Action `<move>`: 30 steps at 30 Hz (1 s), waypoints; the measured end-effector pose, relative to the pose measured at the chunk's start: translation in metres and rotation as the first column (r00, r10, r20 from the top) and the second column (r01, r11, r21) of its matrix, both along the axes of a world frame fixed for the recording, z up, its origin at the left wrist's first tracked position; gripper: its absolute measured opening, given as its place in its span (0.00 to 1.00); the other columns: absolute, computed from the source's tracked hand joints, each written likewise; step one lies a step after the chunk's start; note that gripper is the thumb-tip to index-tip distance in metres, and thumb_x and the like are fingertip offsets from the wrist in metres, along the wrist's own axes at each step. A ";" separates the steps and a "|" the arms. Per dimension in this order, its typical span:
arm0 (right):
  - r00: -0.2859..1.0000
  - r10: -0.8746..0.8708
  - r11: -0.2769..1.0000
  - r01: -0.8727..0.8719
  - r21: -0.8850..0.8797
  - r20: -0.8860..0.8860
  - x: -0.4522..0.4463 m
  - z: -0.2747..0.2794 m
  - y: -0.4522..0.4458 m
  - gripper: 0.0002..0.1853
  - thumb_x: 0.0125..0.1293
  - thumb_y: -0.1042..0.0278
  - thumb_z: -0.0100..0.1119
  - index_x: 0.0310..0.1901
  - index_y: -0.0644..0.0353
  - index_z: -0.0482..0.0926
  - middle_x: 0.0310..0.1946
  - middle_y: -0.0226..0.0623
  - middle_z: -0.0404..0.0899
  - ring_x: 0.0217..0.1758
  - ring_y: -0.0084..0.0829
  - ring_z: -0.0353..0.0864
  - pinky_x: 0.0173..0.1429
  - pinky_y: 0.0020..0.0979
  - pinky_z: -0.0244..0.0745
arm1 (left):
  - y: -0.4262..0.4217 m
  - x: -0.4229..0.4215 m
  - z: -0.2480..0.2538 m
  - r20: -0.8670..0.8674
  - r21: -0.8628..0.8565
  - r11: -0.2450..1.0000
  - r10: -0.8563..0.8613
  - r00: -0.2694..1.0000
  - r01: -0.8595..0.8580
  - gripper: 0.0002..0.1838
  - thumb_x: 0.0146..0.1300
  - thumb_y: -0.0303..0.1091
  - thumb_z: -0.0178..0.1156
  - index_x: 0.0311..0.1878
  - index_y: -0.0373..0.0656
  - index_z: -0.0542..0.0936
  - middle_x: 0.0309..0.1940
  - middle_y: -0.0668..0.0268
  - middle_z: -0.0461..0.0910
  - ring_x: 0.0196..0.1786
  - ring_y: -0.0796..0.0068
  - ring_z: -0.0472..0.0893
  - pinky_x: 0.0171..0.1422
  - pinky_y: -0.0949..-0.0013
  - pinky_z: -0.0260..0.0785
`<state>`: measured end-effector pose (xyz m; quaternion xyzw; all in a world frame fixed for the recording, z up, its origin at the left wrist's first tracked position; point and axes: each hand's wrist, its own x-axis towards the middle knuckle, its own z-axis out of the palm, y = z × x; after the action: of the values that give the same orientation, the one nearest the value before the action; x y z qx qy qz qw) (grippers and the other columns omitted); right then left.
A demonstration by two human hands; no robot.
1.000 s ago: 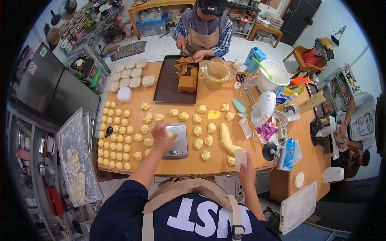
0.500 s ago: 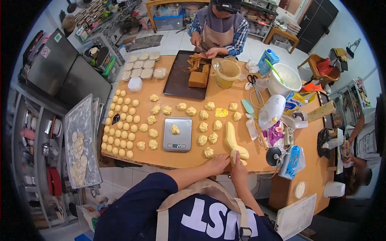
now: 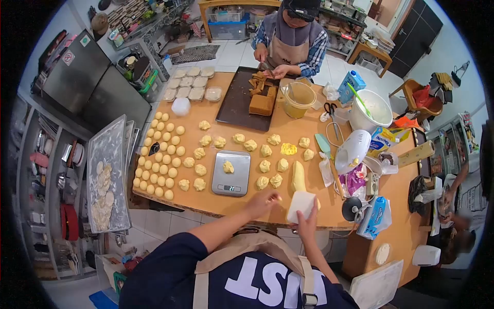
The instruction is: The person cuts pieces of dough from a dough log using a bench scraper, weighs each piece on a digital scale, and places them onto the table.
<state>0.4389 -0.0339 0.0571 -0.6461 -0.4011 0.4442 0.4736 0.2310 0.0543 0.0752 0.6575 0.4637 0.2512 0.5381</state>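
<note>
My right hand [image 3: 307, 221] is closed on a white dough scraper [image 3: 300, 204], its flat face turned up at the table's front edge. The scraper covers the near end of a long roll of pale yellow dough [image 3: 298, 176]. To the left, my left hand [image 3: 261, 204] is closed, with a small bit of dough [image 3: 278, 198] at its fingertips. A digital kitchen scale [image 3: 231, 184] lies beyond that hand, bearing one rough dough lump [image 3: 228, 167]. More rough lumps sit on both sides of the scale.
Rows of smooth dough balls [image 3: 163, 169] occupy the table's left side. Across from me, a person [image 3: 291, 46] works over a dark tray [image 3: 234, 105] with brown cake [image 3: 262, 105]. A hand mixer [image 3: 351, 150], a white bucket [image 3: 371, 110] and a tissue pack [image 3: 374, 218] crowd the right.
My left hand has moved left, away from the dough roll, with a small dough bit. The scraper has turned from edge-on to flat-faced in my right hand. The camera view has shifted slightly.
</note>
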 end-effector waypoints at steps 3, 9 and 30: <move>0.992 -0.073 0.997 0.076 0.028 -0.106 -0.004 0.026 0.019 0.44 0.62 0.82 0.53 0.76 0.54 0.41 0.69 0.49 0.56 0.59 0.42 0.73 0.36 0.31 0.87 | 0.020 -0.050 -0.011 0.189 0.083 0.927 0.346 0.919 -0.366 0.11 0.61 0.28 0.63 0.46 0.38 0.76 0.38 0.64 0.81 0.39 0.72 0.80 0.46 0.68 0.75; 0.992 -0.049 0.998 0.053 0.036 -0.113 -0.031 0.054 0.038 0.45 0.62 0.81 0.53 0.76 0.51 0.40 0.68 0.47 0.56 0.56 0.40 0.75 0.31 0.30 0.87 | 0.064 -0.138 -0.013 -0.106 0.397 0.849 0.421 0.901 -0.350 0.16 0.57 0.31 0.67 0.48 0.40 0.77 0.39 0.62 0.81 0.43 0.66 0.80 0.50 0.64 0.74; 0.978 -0.208 0.978 0.208 0.003 -0.010 -0.057 0.044 0.021 0.43 0.64 0.82 0.51 0.77 0.47 0.43 0.69 0.48 0.57 0.53 0.39 0.77 0.30 0.29 0.86 | 0.098 -0.188 -0.018 -0.218 0.763 0.606 0.569 0.793 -0.225 0.42 0.51 0.46 0.70 0.70 0.52 0.63 0.68 0.54 0.57 0.71 0.49 0.55 0.71 0.45 0.46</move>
<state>0.3818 -0.0127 0.1012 -0.6814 -0.3298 0.3945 0.5209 0.0432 0.1524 0.0569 0.7253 0.5789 0.3685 0.0541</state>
